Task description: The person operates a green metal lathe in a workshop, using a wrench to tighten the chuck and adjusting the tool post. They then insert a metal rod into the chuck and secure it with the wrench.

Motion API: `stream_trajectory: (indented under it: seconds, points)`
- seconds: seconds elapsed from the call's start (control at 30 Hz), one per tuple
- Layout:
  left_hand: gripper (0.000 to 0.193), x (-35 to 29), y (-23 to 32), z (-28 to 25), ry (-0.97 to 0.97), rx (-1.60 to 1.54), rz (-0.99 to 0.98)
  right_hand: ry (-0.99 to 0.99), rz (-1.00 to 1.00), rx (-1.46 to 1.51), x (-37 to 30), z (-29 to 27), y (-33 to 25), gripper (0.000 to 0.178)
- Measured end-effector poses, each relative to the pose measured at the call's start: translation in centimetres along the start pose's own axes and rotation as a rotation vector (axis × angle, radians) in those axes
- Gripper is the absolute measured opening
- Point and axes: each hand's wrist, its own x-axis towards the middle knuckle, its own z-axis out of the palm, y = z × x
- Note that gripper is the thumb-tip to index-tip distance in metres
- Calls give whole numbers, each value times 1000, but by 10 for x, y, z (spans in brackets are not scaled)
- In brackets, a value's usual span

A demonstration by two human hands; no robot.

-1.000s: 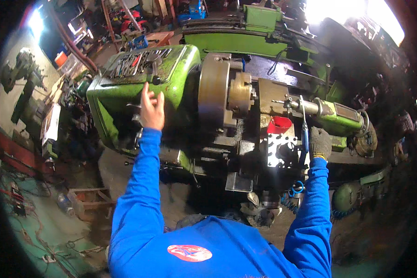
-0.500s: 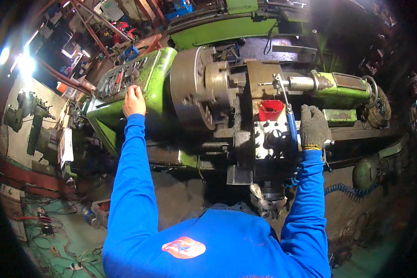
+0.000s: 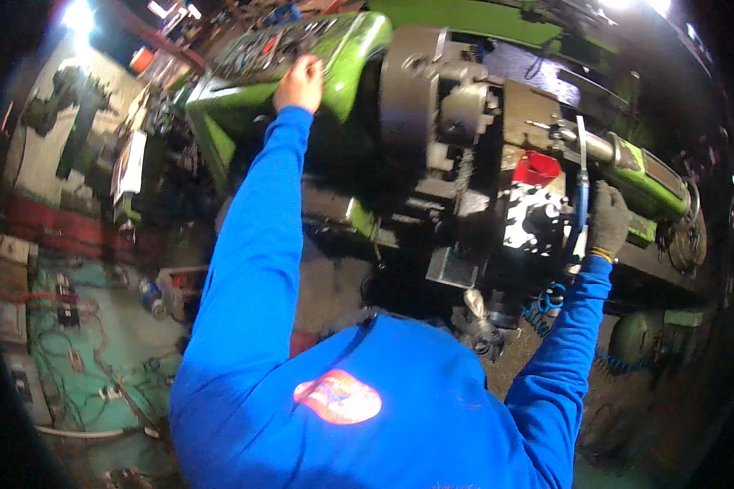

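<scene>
My bare left hand (image 3: 300,83) is at the front upper edge of the lathe's green headstock (image 3: 355,61), its fingers curled closed. Whatever lies inside them is hidden. My right hand (image 3: 608,218), in a grey knitted glove with a yellow cuff edge, is curled beside a blue-handled air blow gun (image 3: 582,204). I cannot see what its fingers close on. The tool post (image 3: 537,218), with several bolts, stands just left of the gun. Behind the post sits a red open container (image 3: 538,168). A large grey chuck (image 3: 408,90) is mounted right of the headstock.
Small tools lie in a tray (image 3: 261,49) on the headstock. The green tailstock (image 3: 652,175) is at the right. Below the carriage are a metal box (image 3: 453,267) and a blue coiled hose (image 3: 546,303). Cables (image 3: 98,350) run over the green floor at lower left.
My view has swung and tilted, so the lathe sits further right, its left end higher. Both hands keep their places, left by the headstock, right by the blow gun.
</scene>
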Motion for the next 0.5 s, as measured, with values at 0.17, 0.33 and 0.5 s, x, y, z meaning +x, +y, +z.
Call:
stream_trajectory:
  seconds: [0.17,0.33,0.5]
  points:
    - [26,-5,-17,-37,34,228,67,280,-14,376,-50,-38,39,42]
    - [20,-7,-68,-41,102,234,56,417,251,-171,-196,-64,70,51]
    - [39,-30,-100,-45,429,-203,352,314,596,-2,-330,-43,110,56]
